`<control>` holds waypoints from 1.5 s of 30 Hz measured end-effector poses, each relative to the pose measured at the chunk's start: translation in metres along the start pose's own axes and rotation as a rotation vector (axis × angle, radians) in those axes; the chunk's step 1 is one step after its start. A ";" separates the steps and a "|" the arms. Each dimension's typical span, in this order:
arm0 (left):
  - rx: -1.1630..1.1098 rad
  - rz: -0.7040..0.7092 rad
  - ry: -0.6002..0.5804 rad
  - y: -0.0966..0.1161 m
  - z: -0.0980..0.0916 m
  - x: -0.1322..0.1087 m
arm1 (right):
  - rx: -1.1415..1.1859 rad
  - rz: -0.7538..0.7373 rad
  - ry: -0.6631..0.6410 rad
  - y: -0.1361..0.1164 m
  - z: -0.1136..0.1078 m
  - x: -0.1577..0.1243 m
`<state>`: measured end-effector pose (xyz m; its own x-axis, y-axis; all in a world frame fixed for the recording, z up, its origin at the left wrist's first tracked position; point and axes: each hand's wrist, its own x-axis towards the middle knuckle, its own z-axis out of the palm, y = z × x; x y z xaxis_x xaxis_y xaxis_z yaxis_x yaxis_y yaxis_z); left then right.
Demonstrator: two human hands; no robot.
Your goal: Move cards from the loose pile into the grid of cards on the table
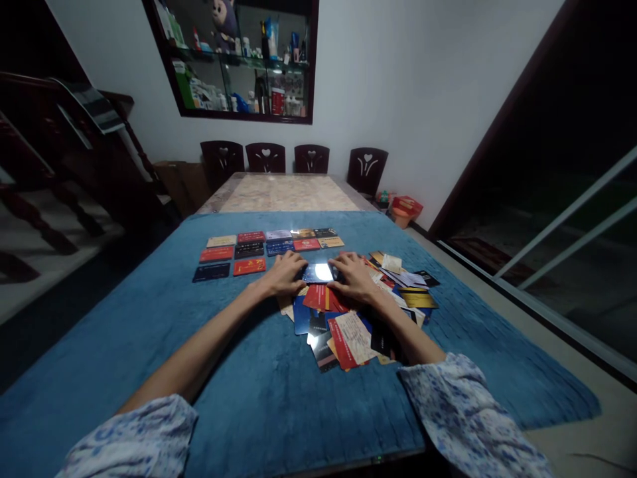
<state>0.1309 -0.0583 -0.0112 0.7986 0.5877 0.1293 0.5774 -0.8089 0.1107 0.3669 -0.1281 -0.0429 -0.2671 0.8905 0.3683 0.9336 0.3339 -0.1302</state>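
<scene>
Between my two hands is a dark bank card (313, 273) with a bright glare on its face. My left hand (286, 273) is closed on its left end, fingers bent over the edge. My right hand (354, 276) grips the right end the same way. Just below the held card lies a loose heap of cards, with a red card (323, 297) closest and a blue card (302, 317) beside it. Neat rows of cards spread beyond and left of my hands, among them an orange-red card (249, 266) and a dark blue card (212, 271).
A blue cloth (199, 385) covers the near part of the table, whose bare patterned top (283, 190) shows farther off. More of the heap, including a gold card (418, 298), lies right of my right hand. Chairs (265, 158) line the far wall beneath a shelf niche.
</scene>
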 end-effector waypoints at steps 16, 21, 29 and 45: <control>0.033 -0.094 0.068 -0.019 -0.008 -0.004 | -0.153 -0.023 -0.270 -0.019 -0.024 0.049; 0.034 -0.152 0.078 -0.035 -0.013 -0.004 | -0.169 -0.064 -0.264 -0.023 -0.023 0.072; 0.042 -0.237 0.085 -0.059 -0.018 -0.005 | -0.195 -0.096 -0.297 -0.031 -0.020 0.104; 0.103 -0.374 0.029 -0.092 -0.020 0.008 | -0.229 -0.110 -0.359 -0.041 0.000 0.157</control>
<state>0.0806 0.0209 -0.0009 0.5253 0.8415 0.1265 0.8431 -0.5348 0.0566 0.2867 -0.0018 0.0204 -0.3967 0.9177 0.0203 0.9129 0.3920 0.1139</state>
